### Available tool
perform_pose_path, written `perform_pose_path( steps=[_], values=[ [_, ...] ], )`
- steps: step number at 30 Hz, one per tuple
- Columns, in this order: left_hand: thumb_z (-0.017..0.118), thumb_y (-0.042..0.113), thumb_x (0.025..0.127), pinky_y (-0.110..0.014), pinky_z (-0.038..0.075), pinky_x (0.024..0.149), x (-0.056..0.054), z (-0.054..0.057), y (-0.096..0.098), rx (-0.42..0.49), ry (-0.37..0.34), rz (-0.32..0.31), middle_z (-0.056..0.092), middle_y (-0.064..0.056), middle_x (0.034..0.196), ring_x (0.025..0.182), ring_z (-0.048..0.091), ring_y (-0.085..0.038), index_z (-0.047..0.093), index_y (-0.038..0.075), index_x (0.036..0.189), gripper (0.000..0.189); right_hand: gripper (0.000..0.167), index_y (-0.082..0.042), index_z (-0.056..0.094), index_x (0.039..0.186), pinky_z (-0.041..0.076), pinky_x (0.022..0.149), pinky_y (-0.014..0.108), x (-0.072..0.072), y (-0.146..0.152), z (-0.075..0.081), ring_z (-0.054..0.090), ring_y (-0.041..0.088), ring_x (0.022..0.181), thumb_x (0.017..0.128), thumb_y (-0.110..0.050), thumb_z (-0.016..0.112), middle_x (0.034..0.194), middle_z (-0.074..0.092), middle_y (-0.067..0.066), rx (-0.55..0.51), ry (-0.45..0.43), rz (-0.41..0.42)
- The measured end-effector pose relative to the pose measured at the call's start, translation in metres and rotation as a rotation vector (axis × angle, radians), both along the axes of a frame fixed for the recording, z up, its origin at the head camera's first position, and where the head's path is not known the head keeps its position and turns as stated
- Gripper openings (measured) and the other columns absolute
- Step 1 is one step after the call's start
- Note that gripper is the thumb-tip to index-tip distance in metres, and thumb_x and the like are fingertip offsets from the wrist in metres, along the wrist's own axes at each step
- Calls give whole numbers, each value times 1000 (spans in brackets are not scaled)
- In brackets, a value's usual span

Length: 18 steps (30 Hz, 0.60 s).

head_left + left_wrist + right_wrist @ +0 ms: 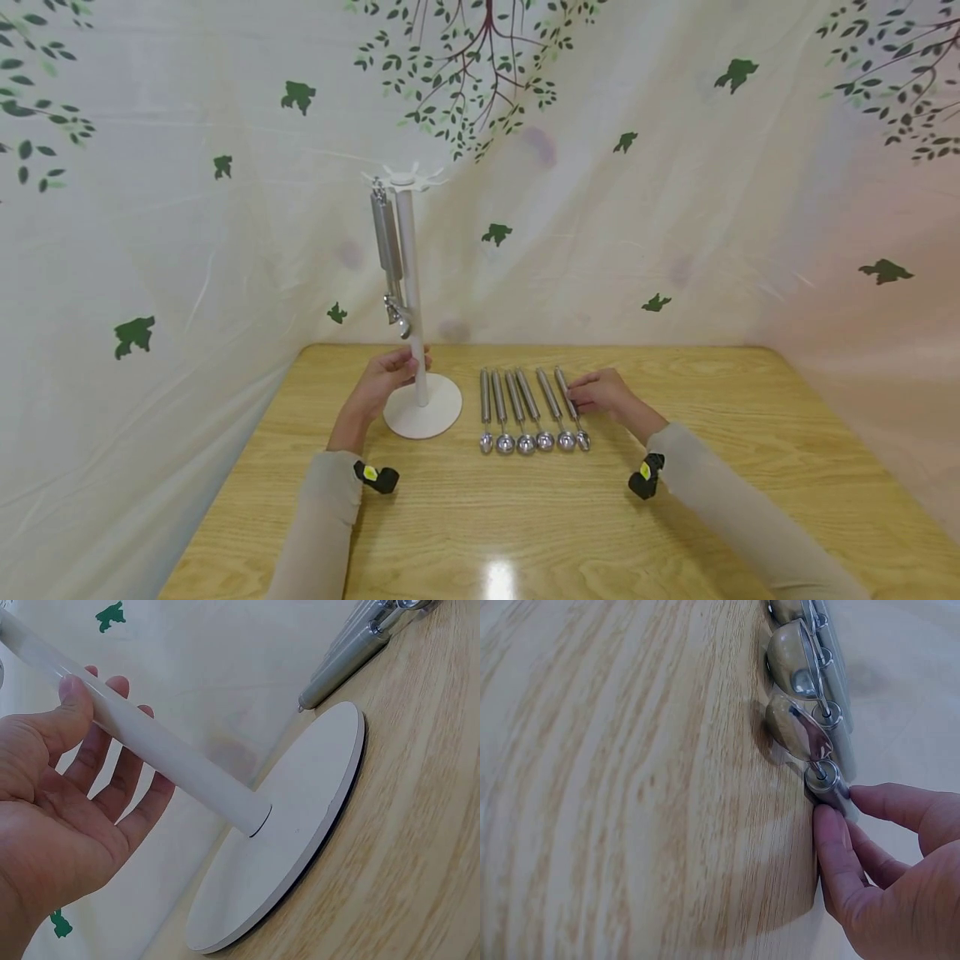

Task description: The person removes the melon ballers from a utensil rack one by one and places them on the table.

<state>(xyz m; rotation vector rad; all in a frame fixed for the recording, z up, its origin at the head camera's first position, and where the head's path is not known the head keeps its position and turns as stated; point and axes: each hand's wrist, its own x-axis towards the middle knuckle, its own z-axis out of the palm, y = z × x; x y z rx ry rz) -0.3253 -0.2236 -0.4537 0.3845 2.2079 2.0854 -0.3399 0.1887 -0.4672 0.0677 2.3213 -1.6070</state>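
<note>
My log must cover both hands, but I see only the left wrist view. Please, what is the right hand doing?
Observer: The right hand pinches a silver metal spoon by its cylindrical handle.
Operator: How many silver metal utensils lie on the yellowish wooden table?
Observer: The head view shows six, side by side, that spoon included.
Operator: Does anything hang on the white stand with the round flat base?
Observer: Yes, grey-handled metal utensils hang from its white hooked top; exact number unclear.

1. Worktop (480,517): wood-grained, beneath left grip (382,382) and right grip (606,392).
2. Pale sheeting (558,275): printed branches (489,29), green motifs (497,234); beyond and beside both grips.
3. Light reflection (498,579): on worktop, nearside of both grips.
</note>
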Motion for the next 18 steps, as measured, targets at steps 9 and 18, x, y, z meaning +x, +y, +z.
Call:
perform_pose_path(
  steps=[9, 18],
  values=[
    [58, 17, 102, -28, 58, 97, 1, -1, 2, 21, 11, 18, 76, 7, 109, 106, 69, -6, 51, -12, 141, 49, 35, 17, 62, 123, 64, 76, 30, 3, 0, 0, 70, 10, 81, 96, -4, 67, 93, 76, 7, 2, 9, 4],
    [61, 22, 100, -26, 59, 92, 1, -3, 6, 32, 17, 57, 75, 13, 102, 100, 69, -2, 49, -15, 140, 56, 34, 17, 63, 122, 64, 77, 32, 3, 4, -1, 71, 11, 81, 96, -5, 68, 98, 77, 13, 1, 10, 3]
  ],
)
